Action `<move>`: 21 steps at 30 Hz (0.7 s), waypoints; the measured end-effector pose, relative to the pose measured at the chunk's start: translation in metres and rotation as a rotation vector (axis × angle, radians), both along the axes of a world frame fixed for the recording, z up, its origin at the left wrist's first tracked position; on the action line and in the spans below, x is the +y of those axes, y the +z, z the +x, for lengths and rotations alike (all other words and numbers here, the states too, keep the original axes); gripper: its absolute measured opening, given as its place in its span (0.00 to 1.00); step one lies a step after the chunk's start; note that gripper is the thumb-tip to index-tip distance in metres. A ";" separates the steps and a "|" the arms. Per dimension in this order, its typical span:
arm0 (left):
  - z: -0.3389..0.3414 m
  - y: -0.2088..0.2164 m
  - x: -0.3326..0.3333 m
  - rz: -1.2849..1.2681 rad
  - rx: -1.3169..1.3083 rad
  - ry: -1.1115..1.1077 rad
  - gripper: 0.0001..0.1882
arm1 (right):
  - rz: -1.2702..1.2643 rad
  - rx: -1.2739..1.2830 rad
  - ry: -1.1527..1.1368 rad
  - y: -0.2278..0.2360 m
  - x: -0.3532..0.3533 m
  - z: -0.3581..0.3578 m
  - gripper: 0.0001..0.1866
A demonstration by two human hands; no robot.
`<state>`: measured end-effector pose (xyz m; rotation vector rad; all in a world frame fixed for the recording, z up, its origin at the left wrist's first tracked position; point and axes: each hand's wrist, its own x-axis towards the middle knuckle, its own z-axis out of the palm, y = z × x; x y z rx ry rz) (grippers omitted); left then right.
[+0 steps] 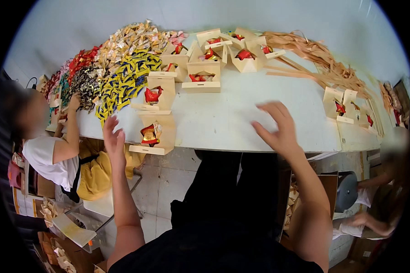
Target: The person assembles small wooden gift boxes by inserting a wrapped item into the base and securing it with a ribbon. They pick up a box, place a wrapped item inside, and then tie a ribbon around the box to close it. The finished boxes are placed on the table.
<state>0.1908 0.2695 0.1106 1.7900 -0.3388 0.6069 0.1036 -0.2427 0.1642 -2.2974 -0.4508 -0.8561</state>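
Observation:
My left hand (115,142) is raised at the table's front edge with its fingers apart and nothing in it. Just right of it stands an open cream box (165,135) with red and gold wrapped sweets (151,134) inside. Over the bare middle of the white table (214,118) hovers my right hand (279,128), open, thumb and fingers spread, touching nothing. Behind the nearest box, another open box (164,93) holds a red packet (153,94). Several more such boxes (202,84) are grouped toward the back, red wrapped sweets showing in them.
Heaps of wrapped sweets (132,75) cover the table's left. Flat tan strips (314,52) lie at the back right, near more open boxes (337,104). One person (54,150) reaches into the heap; another person's arm (373,223) shows at lower right, beside a carton (328,186).

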 end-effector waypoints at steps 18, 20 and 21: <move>0.030 -0.060 -0.109 -0.104 -0.074 0.201 0.13 | -0.253 -0.073 -0.049 -0.045 -0.027 0.070 0.12; 0.021 -0.060 -0.129 -0.039 -0.139 0.385 0.13 | -0.258 -0.043 -0.125 -0.044 -0.064 0.045 0.13; 0.018 -0.060 -0.136 0.024 -0.164 0.451 0.13 | -0.238 0.007 -0.197 -0.045 -0.083 0.033 0.13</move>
